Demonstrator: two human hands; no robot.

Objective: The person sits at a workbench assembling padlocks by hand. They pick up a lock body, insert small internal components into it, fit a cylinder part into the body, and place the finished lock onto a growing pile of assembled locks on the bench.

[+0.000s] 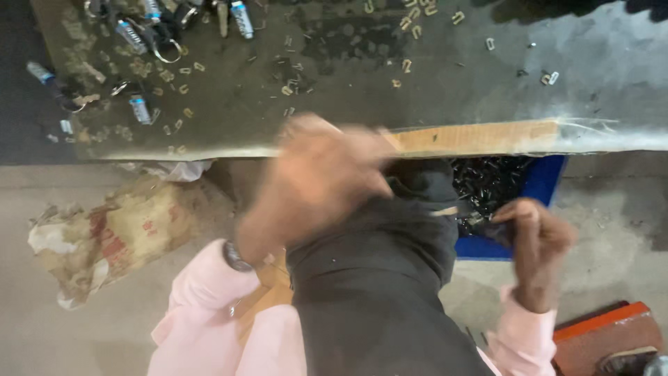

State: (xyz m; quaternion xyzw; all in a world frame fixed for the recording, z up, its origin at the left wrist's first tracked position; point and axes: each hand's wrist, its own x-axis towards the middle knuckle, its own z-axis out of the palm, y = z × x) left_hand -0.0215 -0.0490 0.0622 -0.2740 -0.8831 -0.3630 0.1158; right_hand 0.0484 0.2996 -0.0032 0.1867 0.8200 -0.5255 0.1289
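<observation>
My left hand (316, 181) is raised in front of the workbench edge (480, 138), badly motion-blurred, so its fingers and contents cannot be made out. My right hand (532, 240) is lower on the right, beside a blue bin (546, 182) filled with small dark metal parts (487, 184); its fingers are curled around a small dark piece. A thin light stick-like item (445, 211) shows between the two hands. My knee in dark trousers (376, 278) is between them.
The grey metal bench top (348, 76) carries scattered small brass clips (407, 66) and several clamps with blue-white labels (141, 109). A crumpled sack (118, 233) lies on the floor at left. An orange-edged board (605, 334) is at lower right.
</observation>
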